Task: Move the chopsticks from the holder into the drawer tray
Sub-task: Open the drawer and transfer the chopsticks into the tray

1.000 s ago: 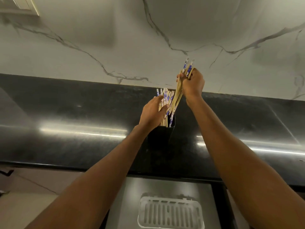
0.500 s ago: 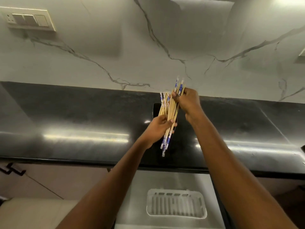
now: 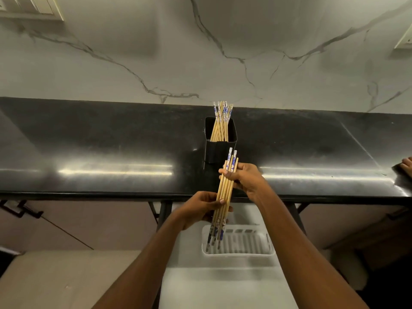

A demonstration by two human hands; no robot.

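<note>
Right hand (image 3: 242, 180): fingers and thumb closed around the upper part of a bundle of chopsticks (image 3: 224, 195), just below the blue-patterned tips at its top end. Left hand (image 3: 200, 207): fingers curled beneath the bundle, thumb pressed over it at mid-length. Both hands grip the same bundle, left at 7 o'clock from right.

Bundle runs nearly upright in view, from 12 to 6 o'clock with a slight lean to 1 o'clock at the top. Blue-and-white ends show at both extremes. Lower ends hang over the left portion of the white slotted tray (image 3: 263, 250); contact with the tray cannot be told.

Tray sits in the open drawer (image 3: 223, 284), at 6 o'clock from the hands, below the counter edge.

At 12 o'clock from the hands, the black holder (image 3: 219, 150) stands on the dark counter (image 3: 100, 141), more chopsticks standing inside it (image 3: 220, 121), leaning against its far wall.

Marbled wall (image 3: 133, 52) behind the counter. Switch plate (image 3: 33, 7) at 10 o'clock, top corner.
</note>
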